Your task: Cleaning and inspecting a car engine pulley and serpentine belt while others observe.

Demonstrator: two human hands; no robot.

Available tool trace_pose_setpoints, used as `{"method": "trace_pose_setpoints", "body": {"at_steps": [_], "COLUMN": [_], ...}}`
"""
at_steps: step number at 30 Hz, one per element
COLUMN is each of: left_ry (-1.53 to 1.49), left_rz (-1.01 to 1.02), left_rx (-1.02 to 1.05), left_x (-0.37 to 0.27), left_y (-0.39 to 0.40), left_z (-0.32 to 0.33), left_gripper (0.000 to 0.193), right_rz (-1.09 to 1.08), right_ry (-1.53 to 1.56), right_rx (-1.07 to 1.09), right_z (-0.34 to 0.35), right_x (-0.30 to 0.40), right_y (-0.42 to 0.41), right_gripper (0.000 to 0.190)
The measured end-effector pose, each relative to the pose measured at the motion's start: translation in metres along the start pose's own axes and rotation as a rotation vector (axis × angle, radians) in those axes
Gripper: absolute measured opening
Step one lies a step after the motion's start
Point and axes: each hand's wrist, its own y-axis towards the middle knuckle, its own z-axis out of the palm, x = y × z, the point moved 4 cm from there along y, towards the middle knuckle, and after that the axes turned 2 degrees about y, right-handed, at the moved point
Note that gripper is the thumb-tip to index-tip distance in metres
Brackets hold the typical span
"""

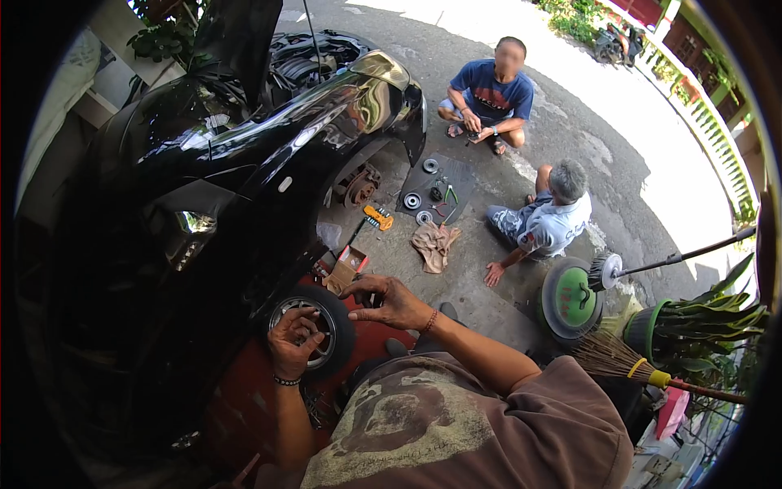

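My left hand [292,343], with a dark beaded bracelet at its wrist, is raised with curled fingers and the thumb apart. My right hand [386,304] is raised beside it, fingers bent over the thumb with a gap between. I see nothing held in either hand. Behind and below them lies a car wheel with a black tyre [343,335], partly hidden by my left hand. An opened cardboard box [346,270] sits just beyond the tyre. Farther off, a rusty brake disc [360,188] shows in the black car's [269,202] open wheel arch.
An orange socket holder [379,218] and a crumpled rag [435,246] lie on the ground. A dark mat [467,177] carries pulleys and pliers. One person [492,91] squats holding a small part; another [540,214] sits nearby. A lidded bin [565,308], brush and broom [611,360] stand right.
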Motion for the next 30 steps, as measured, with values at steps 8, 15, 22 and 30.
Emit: {"method": "trace_pose_setpoints", "body": {"at_steps": [8,15,22,30], "left_ry": [0.007,0.004,-0.031,-0.057], "left_rz": [0.075,0.093,0.076,0.099], "left_rx": [0.066,0.063,0.076,0.09], "left_x": [-0.007,-0.012,-0.012,-0.02], "left_y": [0.008,0.008,0.009,0.012], "left_z": [0.033,0.047,0.058,0.066], "left_gripper": [0.036,0.033,0.034,0.034], "right_rz": [0.017,0.023,-0.044,0.033], "right_ry": [-0.022,-0.098,-0.075,-0.062], "right_rx": [0.0,0.024,-0.02,-0.016], "right_z": [-0.036,-0.041,-0.05,-0.051], "right_x": [0.017,0.02,0.034,0.038], "right_y": [-0.017,-0.028,-0.037,-0.042], "right_gripper": [0.047,0.045,0.044,0.046]}}
